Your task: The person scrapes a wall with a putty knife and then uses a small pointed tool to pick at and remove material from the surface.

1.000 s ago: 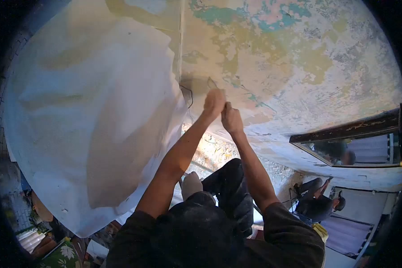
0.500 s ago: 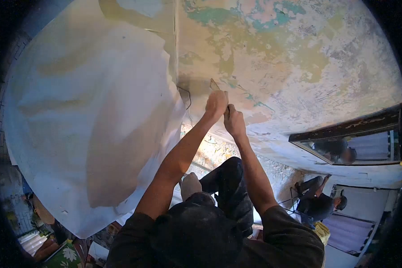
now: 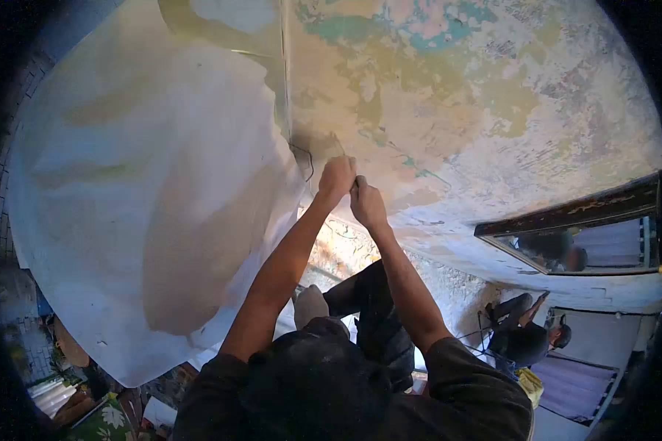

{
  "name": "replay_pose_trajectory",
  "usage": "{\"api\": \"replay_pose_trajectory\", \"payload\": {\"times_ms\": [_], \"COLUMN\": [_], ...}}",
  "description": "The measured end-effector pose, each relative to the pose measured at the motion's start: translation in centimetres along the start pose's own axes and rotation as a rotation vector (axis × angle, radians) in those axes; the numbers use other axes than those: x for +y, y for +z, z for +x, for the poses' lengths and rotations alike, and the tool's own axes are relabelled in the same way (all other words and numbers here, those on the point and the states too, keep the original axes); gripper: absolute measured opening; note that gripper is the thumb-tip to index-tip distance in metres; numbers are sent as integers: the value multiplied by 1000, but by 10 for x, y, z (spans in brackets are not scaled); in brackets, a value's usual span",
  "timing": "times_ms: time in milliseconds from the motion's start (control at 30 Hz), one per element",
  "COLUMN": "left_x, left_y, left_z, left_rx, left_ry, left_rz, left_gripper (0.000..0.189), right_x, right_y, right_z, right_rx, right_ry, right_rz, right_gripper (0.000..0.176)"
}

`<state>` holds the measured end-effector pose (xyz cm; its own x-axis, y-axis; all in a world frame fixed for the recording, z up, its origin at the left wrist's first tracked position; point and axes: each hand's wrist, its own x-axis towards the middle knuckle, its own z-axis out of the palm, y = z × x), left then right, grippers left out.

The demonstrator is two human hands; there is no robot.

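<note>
Both my hands are closed around one scraper (image 3: 336, 146), whose thin blade points up and left against the peeling wall (image 3: 419, 110). My left hand (image 3: 337, 177) wraps the tool close to the blade. Just below and to the right, my right hand (image 3: 368, 203) grips the handle's end, with most of the handle hidden by my fingers. The blade is blurred where it meets the wall. Old green, turquoise and cream paint patches cover this surface. A dark cable (image 3: 309, 163) hangs at the wall corner, left of my left hand.
A large pale sheet (image 3: 110, 220) fills the left side. A dark-framed mirror or glass pane (image 3: 588, 242) is on the right wall. Another person (image 3: 522, 334) sits at the lower right, near a yellow bag (image 3: 529, 386). Assorted items lie at the lower left.
Both hands and the scraper have shifted left and slightly down along the wall, closer to the corner. The scraper stays in both hands.
</note>
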<state>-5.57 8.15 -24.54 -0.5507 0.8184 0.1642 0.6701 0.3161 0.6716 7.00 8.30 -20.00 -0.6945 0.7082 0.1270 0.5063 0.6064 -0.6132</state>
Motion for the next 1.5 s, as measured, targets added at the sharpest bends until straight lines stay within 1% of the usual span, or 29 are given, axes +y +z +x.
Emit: {"api": "replay_pose_trajectory", "payload": {"times_ms": [33, 67, 100, 167, 300, 367, 400, 433, 467, 500, 567, 600, 667, 700, 767, 833, 867, 1000, 1200, 1267, 1300, 1367, 1400, 1467, 1500], "left_x": [11, 24, 26, 30, 23, 17, 1, -20, -33, -28, -11, -12, -16, -13, -6, -12, -15, -20, -11, -9, -12, -15, -12, 0, -1], "left_y": [-9, -16, -14, -12, -2, 11, 25, 43, 53, 51, 44, 47, 53, 48, 38, 44, 47, 50, 39, 36, 37, 40, 36, 20, 22], "left_z": [-4, -9, -12, -13, -18, -18, -17, -15, -13, -9, -2, -3, -7, -10, -16, -18, -18, -17, -20, -22, -23, -22, -22, -23, -20], "left_rx": [-10, -29, -35, -67, -119, 452, 458, 411, 351, 353, 223, 222, 188, 186, 96, 115, 133, 162, 94, 172, 170, 228, 226, 239, 236], "left_ry": [58, -50, -51, 2, -58, -168, -172, 21, 214, 211, -290, -291, -159, -158, -186, -158, -126, -86, -129, -57, -60, 2, 1, -82, -82], "left_rz": [-39, -146, -149, -140, -225, -288, -289, 47, 384, 384, -423, -425, -346, -347, -353, -321, -285, -290, -303, -247, -245, -148, -147, -242, -242], "left_gripper": [44, 44, 44, 42, 43, 40, 40, 42, 49, 49, 64, 64, 75, 75, 83, 86, 88, 87, 88, 89, 89, 88, 88, 87, 87], "right_x": [1, 2, 1, -1, -3, 2, 3, 3, 3, 2, 1, 2, 10, 9, 9, 12, 15, 23, 28, 29, 29, 30, 26, 22, 21], "right_y": [-2, -6, -10, -19, -34, -36, -37, -37, -37, -37, -38, -36, -32, -32, -33, -32, -31, -33, -31, -29, -27, -25, -26, -25, -25], "right_z": [-4, -10, -15, -20, -25, -31, -37, -44, -51, -58, -72, -79, -92, -96, -105, -109, -110, -110, -110, -111, -112, -112, -112, -111, -111], "right_rx": [37, 48, 47, 80, 111, 83, 86, 88, 113, 110, 78, 76, 69, 63, 51, 35, 35, 40, 54, 52, 46, 39, 27, 17, 12], "right_ry": [7, 19, 25, 107, 116, 144, 154, 165, 150, 148, 211, 244, 261, 273, 302, 372, 369, 382, 362, 351, 350, 349, 360, 373, 363], "right_rz": [21, 52, 50, 98, 80, 73, 76, 79, 101, 100, 113, 108, 95, 84, 111, 126, 127, 131, 114, 113, 129, 147, 144, 144, 139], "right_gripper": [15, 13, 13, 14, 16, 16, 17, 17, 18, 18, 18, 18, 19, 19, 20, 21, 21, 22, 21, 21, 21, 20, 20, 20, 20]}}
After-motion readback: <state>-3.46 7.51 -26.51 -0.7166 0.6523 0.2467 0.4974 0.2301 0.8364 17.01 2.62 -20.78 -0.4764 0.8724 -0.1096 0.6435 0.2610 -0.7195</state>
